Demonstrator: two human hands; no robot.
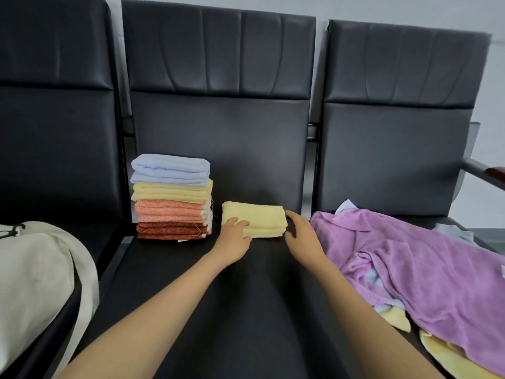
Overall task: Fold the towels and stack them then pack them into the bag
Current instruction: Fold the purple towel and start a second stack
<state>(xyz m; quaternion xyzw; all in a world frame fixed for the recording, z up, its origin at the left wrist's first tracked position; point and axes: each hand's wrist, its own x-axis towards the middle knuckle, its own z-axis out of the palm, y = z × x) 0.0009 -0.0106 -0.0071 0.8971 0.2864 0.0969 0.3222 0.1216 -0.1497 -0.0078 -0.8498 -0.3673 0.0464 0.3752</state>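
Note:
A folded yellow towel (262,216) lies on the middle black seat (246,296). My left hand (233,237) rests flat on the towel's near left corner, fingers spread. At the towel's right edge, my right hand (302,232) touches it with fingers apart. Left of the towel stands a stack of folded towels (172,196): blue on top, then yellow, orange and dark red. A cream cloth bag (35,283) sits on the left seat. Unfolded towels lie heaped on the right seat, a purple towel (426,269) on top, with yellow and blue ones showing under it.
Three black padded chairs stand in a row against a pale wall. A chair armrest (489,173) juts in at the far right. The bag's strap (87,285) hangs over the gap between the left and middle seats.

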